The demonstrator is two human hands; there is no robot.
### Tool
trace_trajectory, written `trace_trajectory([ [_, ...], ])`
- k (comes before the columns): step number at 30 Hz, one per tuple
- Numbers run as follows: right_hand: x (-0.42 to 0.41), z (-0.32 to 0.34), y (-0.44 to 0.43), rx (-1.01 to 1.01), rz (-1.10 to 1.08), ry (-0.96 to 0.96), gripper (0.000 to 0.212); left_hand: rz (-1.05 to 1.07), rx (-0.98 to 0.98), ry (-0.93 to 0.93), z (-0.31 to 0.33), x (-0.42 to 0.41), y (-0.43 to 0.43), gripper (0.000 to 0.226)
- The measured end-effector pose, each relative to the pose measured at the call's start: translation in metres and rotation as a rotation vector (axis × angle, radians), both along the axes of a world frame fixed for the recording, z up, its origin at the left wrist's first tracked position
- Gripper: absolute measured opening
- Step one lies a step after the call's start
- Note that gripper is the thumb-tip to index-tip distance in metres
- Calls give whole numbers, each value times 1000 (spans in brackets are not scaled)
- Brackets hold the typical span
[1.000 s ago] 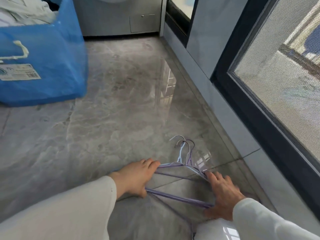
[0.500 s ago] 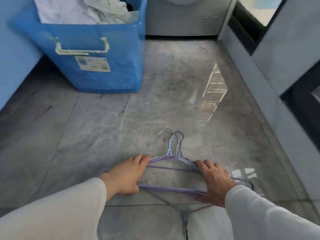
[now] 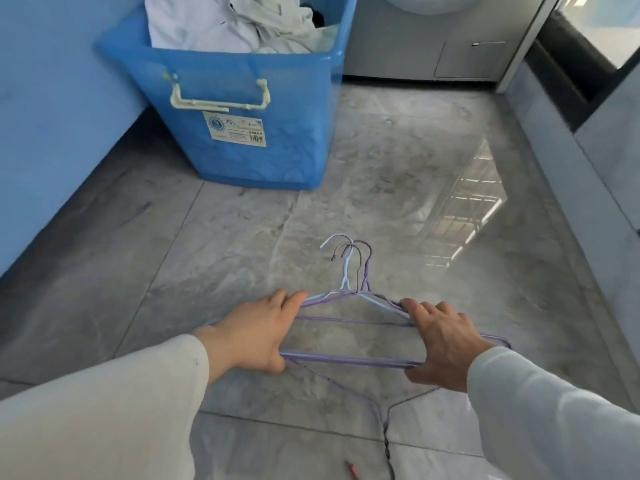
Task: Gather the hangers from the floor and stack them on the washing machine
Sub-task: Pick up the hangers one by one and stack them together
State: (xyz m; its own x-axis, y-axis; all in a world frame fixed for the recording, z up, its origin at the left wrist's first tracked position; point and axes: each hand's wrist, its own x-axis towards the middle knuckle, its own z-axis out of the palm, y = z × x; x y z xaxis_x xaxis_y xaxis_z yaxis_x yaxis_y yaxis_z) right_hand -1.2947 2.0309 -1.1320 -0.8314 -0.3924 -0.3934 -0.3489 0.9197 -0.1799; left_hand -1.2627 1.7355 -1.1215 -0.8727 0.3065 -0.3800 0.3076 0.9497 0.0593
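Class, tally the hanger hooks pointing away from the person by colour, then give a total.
White hooks: 1
Dark grey hooks: 1
Purple hooks: 1
Total: 3

Single view, head-worn, wide-angle. Looks forward and steeply down over both sleeves at the grey tiled floor (image 3: 398,174), close in. Upper edge reaches the blue bin (image 3: 249,98) and, apparently, the washing machine (image 3: 415,39) base.
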Motion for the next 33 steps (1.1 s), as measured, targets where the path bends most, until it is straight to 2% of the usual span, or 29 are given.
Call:
trace_trajectory([
  [12,-39,106,9,-71,-100,295,102,-24,-67,393,95,-43,10,107],
  [18,-42,144,10,-106,-125,430,94,-31,-60,563,125,-56,7,112],
  [26,0,131,21,-71,-78,390,93,-55,59,374,101,-17,5,99],
  [33,47,105,30,-74,-79,136,99,-101,101,81,82,17,10,103],
])
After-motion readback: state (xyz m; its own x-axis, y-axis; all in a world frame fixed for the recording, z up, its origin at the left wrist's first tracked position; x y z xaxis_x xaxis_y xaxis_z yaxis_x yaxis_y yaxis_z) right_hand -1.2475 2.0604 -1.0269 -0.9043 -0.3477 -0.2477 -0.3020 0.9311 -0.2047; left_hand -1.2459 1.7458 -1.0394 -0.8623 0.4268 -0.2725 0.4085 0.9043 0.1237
